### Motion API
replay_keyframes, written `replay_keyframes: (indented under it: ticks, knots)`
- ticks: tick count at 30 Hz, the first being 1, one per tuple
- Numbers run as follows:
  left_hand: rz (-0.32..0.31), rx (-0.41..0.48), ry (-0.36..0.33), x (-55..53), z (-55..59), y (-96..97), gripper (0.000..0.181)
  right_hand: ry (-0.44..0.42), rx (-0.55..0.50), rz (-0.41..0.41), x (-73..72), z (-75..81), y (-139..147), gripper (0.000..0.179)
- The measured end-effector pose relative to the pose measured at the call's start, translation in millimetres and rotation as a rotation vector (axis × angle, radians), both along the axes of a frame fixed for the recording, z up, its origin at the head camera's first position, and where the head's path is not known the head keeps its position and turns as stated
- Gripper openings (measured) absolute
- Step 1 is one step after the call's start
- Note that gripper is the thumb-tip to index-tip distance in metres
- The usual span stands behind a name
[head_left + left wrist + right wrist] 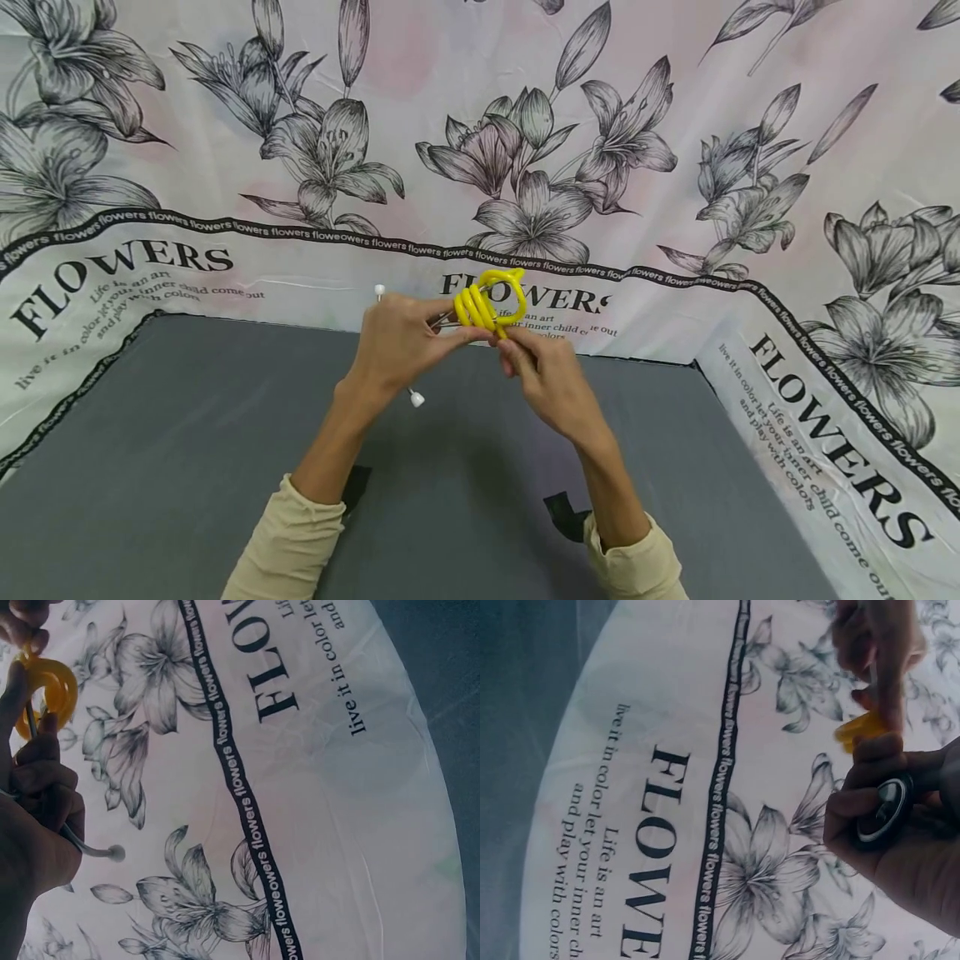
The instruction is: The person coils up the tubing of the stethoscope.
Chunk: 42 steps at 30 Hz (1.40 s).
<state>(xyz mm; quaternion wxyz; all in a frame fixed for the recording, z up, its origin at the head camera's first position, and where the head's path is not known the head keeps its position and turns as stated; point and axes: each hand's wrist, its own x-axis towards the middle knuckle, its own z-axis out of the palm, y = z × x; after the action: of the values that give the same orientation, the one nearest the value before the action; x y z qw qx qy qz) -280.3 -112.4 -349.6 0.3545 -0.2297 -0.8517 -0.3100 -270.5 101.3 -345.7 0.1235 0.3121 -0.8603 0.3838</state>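
Note:
A glossy yellow coiled cord (474, 307), with one larger loop at its right end, is held up between both hands above the table. My left hand (397, 337) grips a thin metal rod with white knobs (417, 400) at its ends, and its thumb and fingers lie at the coil. In the left wrist view, part of the rod passes into the yellow coil (64, 694). My right hand (551, 379) pinches the coil's lower end. A round black piece with a silver rim (885, 810) shows against the curled right fingers; the head view hides it.
The dark grey table top (225, 433) lies below the hands. Black tape patches (566, 515) are stuck near the forearms. A white sheet with printed flowers (536, 217) hangs behind the table and along its sides.

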Motion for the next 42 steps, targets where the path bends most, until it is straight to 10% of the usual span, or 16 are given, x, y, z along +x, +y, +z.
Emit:
replay_keyframes:
  ticks: [6, 12, 19, 26, 35, 42]
  knots:
    - [0.043, -0.029, 0.040, -1.1, -3.2, 7.0, 0.044, -0.093, -0.003, -0.062, 8.2, 5.4, -0.4, 0.020]
    - [0.144, -0.211, 0.166, 10.2, -0.5, 19.3, 0.044, -0.426, -0.244, -0.053, 12.8, 11.9, 3.2, 0.020]
    - [0.243, -0.285, 0.171, 13.0, -1.3, 18.6, 0.046, -0.675, -0.473, 0.124, 17.6, 22.5, 12.0, 0.085]
    - [0.216, -0.309, 0.189, 9.7, -4.2, 17.1, 0.041, -0.558, -0.509, 0.236, 14.0, 23.2, 27.6, 0.064]
    - [0.219, -0.387, 0.293, 16.0, -2.6, 29.5, 0.045, -0.376, -0.353, -0.074, 12.4, 19.8, 18.0, 0.031]
    - [0.231, -0.413, 0.330, 19.0, -2.6, 37.0, 0.047, -0.018, -0.212, -0.352, 14.0, 15.1, 13.3, 0.025]
